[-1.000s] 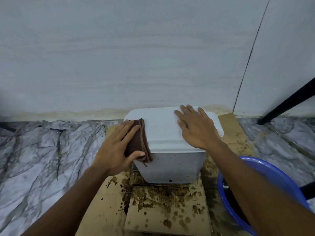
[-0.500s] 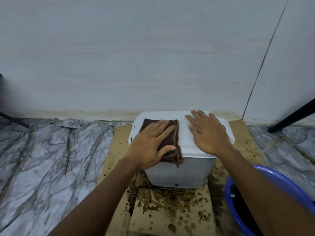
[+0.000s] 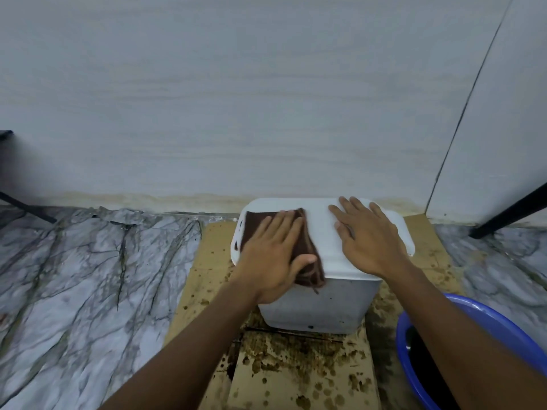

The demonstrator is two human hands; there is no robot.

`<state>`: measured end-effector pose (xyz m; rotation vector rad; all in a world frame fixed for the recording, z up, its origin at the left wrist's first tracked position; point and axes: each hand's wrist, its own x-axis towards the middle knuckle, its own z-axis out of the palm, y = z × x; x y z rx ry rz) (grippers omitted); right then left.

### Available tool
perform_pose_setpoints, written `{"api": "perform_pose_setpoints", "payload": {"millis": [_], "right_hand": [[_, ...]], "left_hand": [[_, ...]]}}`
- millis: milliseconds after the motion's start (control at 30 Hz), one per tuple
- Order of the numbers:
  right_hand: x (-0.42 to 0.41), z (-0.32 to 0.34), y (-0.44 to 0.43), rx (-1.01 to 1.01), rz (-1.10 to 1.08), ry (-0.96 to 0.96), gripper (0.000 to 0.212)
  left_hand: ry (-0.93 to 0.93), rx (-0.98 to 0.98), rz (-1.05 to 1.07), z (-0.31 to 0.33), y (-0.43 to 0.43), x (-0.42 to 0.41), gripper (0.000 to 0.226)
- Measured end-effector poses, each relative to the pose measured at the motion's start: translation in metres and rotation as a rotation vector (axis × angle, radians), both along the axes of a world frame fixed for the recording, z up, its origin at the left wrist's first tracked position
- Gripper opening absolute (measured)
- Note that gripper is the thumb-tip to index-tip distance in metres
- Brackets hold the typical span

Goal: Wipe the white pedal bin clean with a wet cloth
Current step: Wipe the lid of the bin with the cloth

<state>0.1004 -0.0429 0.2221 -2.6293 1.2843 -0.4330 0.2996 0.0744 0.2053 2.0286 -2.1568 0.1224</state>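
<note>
The white pedal bin (image 3: 319, 306) stands on stained cardboard against the wall, its lid closed. A folded dark brown cloth (image 3: 307, 255) lies on the left half of the lid, its near edge hanging over the front rim. My left hand (image 3: 272, 255) presses flat on the cloth, fingers straight and pointing at the wall, thumb along the cloth's right side. My right hand (image 3: 370, 238) rests flat on the right half of the lid with fingers spread. Dark spots show on the lid's left rim.
Wet, brown-spattered cardboard (image 3: 296, 368) lies under and in front of the bin. A blue basin (image 3: 485, 324) with dark water sits at the lower right, partly behind my right arm. Marble-patterned floor (image 3: 88, 276) spreads left. Black legs stand at far left (image 3: 26, 208) and far right (image 3: 509, 211).
My left hand slid the cloth from the lid's left front corner onto the top and farther toward the wall. My right hand stayed flat on the lid.
</note>
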Motion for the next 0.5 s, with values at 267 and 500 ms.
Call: {"api": "perform_pose_setpoints", "payload": {"millis": [267,500], "right_hand": [[-0.001,-0.001,0.004,-0.006,-0.003,-0.079,0.049],[-0.012,0.0,0.008,-0.1,0.201,0.032,0.098]], "left_hand": [[0.188,0.228,0.032,0.033,-0.068,0.029,0.079],[0.377,0.191,0.176,0.027,-0.085,0.065,0.053]]}}
